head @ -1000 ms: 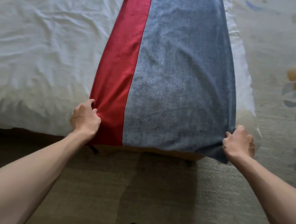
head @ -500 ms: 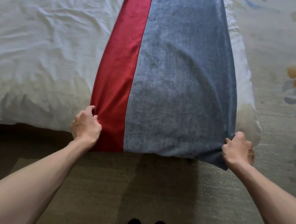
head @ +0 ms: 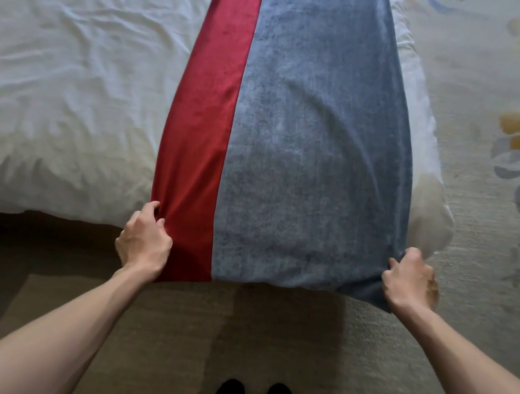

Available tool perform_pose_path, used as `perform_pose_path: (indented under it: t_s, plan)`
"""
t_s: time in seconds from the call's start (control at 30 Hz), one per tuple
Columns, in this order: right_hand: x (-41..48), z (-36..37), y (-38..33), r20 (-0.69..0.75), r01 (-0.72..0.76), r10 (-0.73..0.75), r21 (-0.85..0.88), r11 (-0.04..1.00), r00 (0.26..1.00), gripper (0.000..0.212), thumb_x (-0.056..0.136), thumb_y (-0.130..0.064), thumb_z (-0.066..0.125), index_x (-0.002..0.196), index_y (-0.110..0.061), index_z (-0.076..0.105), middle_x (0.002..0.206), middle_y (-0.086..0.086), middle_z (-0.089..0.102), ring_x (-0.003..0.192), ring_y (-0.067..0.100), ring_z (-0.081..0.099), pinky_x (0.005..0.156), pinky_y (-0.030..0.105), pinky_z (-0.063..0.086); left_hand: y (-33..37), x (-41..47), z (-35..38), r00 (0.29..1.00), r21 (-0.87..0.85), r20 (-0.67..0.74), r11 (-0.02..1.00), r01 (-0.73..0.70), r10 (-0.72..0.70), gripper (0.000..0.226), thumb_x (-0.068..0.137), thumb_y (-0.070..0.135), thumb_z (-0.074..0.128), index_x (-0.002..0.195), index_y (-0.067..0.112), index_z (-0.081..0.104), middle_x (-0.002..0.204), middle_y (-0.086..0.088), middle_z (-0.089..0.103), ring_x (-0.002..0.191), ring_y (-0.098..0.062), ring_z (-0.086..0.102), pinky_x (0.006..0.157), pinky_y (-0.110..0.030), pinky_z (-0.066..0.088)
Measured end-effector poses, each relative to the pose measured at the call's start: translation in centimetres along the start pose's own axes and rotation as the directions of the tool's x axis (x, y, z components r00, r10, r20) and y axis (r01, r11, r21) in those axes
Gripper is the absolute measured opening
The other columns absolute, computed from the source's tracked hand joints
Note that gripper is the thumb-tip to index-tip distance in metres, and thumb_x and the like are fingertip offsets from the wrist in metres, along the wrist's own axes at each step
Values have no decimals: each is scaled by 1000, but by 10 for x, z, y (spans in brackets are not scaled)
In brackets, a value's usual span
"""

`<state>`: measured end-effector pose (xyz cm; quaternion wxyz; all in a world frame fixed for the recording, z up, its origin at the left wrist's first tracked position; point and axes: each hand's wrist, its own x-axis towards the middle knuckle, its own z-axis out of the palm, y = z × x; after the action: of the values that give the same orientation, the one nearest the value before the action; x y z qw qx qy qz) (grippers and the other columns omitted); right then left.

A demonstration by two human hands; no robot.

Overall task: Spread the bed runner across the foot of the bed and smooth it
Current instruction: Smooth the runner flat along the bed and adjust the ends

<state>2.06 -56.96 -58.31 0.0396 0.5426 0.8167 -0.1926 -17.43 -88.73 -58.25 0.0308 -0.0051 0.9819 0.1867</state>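
Bed runner point(head: 296, 127) (red band on the left, blue-grey on the right) lies lengthwise across the white bed point(head: 68, 64), its near end hanging over the mattress edge toward the floor. Left hand point(head: 143, 241) has fingers curled tight around the red corner; right hand point(head: 412, 282) is clamped the same way on the blue corner. 2 hands, 2 corners, good setup. To do this step well: pull both corners with equal tension, straight down and slightly outward, so the near hem ends up level. The right corner looks bunched, so flatten that fold before letting go.
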Motion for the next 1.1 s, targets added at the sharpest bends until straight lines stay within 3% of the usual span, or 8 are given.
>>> perform_pose_path:
  t_s: [0.73,0.83,0.97,1.1]
  plan:
    - [-16,25,20,49,-37,36,24,999,998,19,94,-19,51,103,-2,48,102,30,60,95,45,57,71,40,39,-16,-13,21,997,-25,66,999,40,-38,39,93,19,53,131,13,47,120,-18,60,106,-39,58,85,-46,46]
    - [-13,26,16,72,-65,61,58,996,996,24,95,-22,51,106,-1,45,106,31,58,100,46,55,75,42,39,-14,-7,23,995,-31,96,1000,-3,6,46,94,23,53,137,12,42,128,-18,53,111,-37,54,89,-45,45]
    - [-8,25,8,93,-31,19,123,992,995,39,93,-28,55,117,-1,41,120,27,51,109,44,51,85,46,41,-6,-2,22,994,26,66,996,-84,82,61,93,27,54,146,12,27,146,-20,29,128,-38,39,103,-46,36]
    - [-2,15,-5,-26,175,-178,-94,980,984,63,89,-31,59,137,-7,26,139,27,31,126,44,36,104,53,35,12,15,13,939,105,49,933,-345,341,68,90,23,58,148,12,24,154,-18,17,139,-34,23,114,-46,24]
